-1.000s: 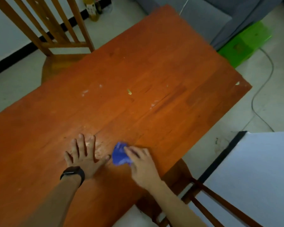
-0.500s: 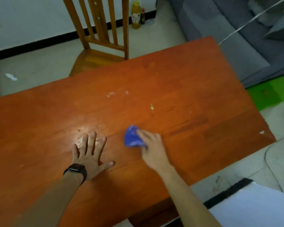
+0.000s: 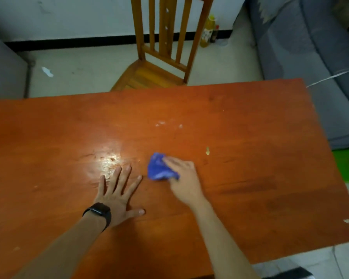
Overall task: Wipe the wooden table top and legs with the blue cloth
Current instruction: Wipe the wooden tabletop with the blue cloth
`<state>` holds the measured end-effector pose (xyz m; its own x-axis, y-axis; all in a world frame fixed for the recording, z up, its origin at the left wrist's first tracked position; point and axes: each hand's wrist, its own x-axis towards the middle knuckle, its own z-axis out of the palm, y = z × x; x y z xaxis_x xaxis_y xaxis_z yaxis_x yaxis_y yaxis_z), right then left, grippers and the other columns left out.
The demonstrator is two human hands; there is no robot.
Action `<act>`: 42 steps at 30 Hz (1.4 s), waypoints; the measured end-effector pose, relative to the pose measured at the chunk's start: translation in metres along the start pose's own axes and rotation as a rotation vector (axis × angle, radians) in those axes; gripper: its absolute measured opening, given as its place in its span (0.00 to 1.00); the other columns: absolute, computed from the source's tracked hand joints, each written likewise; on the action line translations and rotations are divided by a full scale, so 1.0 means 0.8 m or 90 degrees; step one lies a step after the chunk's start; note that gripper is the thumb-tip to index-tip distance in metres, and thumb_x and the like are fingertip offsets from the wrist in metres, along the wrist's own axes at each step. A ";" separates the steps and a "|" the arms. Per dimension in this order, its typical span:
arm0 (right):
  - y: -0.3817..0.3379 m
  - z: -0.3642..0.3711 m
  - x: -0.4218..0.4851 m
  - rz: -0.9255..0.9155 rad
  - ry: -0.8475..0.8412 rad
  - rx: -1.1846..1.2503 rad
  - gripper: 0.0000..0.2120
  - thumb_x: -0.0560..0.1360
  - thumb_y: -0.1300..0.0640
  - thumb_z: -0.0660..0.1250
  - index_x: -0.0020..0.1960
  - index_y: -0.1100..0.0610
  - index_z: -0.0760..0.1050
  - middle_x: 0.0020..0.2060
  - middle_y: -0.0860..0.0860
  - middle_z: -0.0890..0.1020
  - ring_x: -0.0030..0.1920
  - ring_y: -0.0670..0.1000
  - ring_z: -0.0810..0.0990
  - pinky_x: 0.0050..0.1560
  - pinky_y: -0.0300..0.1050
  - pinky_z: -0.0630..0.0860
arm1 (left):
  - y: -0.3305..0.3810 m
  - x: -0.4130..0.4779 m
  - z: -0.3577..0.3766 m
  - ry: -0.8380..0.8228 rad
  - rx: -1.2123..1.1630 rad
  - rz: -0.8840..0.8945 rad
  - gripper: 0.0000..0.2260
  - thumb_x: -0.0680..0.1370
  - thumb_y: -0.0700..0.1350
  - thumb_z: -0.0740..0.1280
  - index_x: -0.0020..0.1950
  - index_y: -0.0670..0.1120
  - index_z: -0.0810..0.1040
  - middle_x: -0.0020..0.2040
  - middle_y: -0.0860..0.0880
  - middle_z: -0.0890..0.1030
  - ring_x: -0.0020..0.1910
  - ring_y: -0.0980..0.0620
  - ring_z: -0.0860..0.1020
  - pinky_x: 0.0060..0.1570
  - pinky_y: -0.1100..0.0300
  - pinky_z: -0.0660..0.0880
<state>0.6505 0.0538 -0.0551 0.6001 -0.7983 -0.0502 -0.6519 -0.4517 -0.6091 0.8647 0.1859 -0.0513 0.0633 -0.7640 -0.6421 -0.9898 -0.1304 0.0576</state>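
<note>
The reddish wooden table top (image 3: 250, 121) fills most of the head view. A crumpled blue cloth (image 3: 159, 168) lies on it near the middle. My right hand (image 3: 184, 180) covers the cloth's right part and presses it onto the wood with its fingers laid over it. My left hand (image 3: 118, 194), with a black watch on the wrist, rests flat on the table with fingers spread, just left of the cloth. White specks (image 3: 165, 124) and a small yellowish crumb (image 3: 207, 151) mark the surface beyond the cloth. The table legs are hidden.
A wooden chair (image 3: 163, 63) stands against the table's far edge. A grey sofa (image 3: 310, 53) lies at the right, with a white cable (image 3: 334, 75) reaching the table corner. Bottles (image 3: 208, 34) stand by the wall. A green object (image 3: 347, 166) sits on the floor at right.
My view has swung left and upward along the table. My right hand has pushed the blue cloth away from the near edge toward the table's middle. My left hand stays flat.
</note>
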 end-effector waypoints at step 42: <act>-0.045 -0.005 -0.010 0.096 -0.234 0.093 0.27 0.61 0.52 0.55 0.54 0.37 0.82 0.46 0.41 0.83 0.52 0.45 0.76 0.57 0.48 0.72 | 0.004 -0.004 -0.016 -0.066 0.022 0.031 0.45 0.71 0.78 0.46 0.70 0.59 0.20 0.69 0.48 0.16 0.69 0.42 0.20 0.68 0.31 0.33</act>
<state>0.6675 0.0753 -0.0295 0.6458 -0.6441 -0.4100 -0.6882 -0.2584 -0.6780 0.8629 0.1798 -0.0391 0.0036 -0.6995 -0.7146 -0.9953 -0.0718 0.0653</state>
